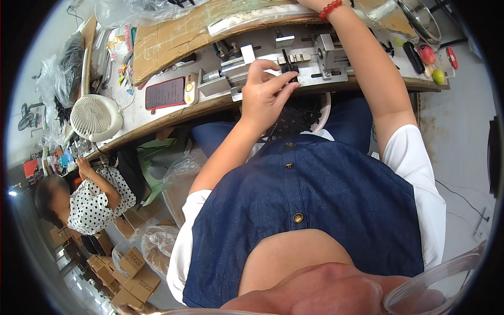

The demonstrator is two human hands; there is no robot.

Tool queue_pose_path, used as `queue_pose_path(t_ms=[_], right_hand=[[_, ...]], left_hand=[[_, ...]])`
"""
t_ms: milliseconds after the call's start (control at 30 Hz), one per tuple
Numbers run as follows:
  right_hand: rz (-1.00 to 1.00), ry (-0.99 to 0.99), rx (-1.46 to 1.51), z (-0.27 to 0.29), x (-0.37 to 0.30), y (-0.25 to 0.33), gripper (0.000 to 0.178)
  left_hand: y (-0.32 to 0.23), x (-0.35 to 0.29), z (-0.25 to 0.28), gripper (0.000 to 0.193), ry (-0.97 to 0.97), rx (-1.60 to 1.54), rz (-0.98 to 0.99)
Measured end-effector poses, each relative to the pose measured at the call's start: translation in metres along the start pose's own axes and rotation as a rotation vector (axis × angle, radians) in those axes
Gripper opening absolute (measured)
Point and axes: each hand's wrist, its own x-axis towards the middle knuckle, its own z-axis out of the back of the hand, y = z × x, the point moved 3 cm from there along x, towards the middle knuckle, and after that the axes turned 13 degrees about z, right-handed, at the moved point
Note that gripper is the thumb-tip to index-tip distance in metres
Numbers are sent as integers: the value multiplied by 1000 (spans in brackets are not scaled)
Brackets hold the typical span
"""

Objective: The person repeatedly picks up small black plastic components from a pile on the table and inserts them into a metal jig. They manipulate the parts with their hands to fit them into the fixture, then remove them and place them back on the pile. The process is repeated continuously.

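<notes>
My left hand is at the front edge of a metal fixture on the workbench. Its thumb and fingertips close on a thin black part that stands across the fixture's middle. What exactly the part is cannot be made out. My right arm reaches over the fixture's right end to the far side of the bench. Only the back of my right hand shows at the upper edge, beside a red bead bracelet; its fingers are out of the picture.
Left of the fixture lie a phone and a small white fan. Behind it is a cardboard sheet. A metal bowl stands far right. Below the bench edge is a bin of black pieces. A co-worker sits at left.
</notes>
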Motion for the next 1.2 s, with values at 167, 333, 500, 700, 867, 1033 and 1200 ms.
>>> queue_pose_path(t_ms=[167,333,500,700,867,1033,1200], right_hand=[[-202,-121,457,37,-17,6,17],[-223,-250,1033,44,-54,14,24],[-159,-275,1257,59,-116,40,21],[146,-123,727,53,-174,78,25],[290,25,399,22,-183,95,24],[368,44,240,9,-180,100,24],[338,-6,372,24,-162,86,30]], left_hand=[[12,2,-17,19,16,64,-27],[14,-5,-16,23,-13,132,-45],[-4,5,-3,27,135,134,41],[-24,60,39,22,-124,115,-290],[-44,159,33,21,-200,517,-568],[-6,219,28,21,70,732,-568],[-4,201,34,17,-27,527,-364]])
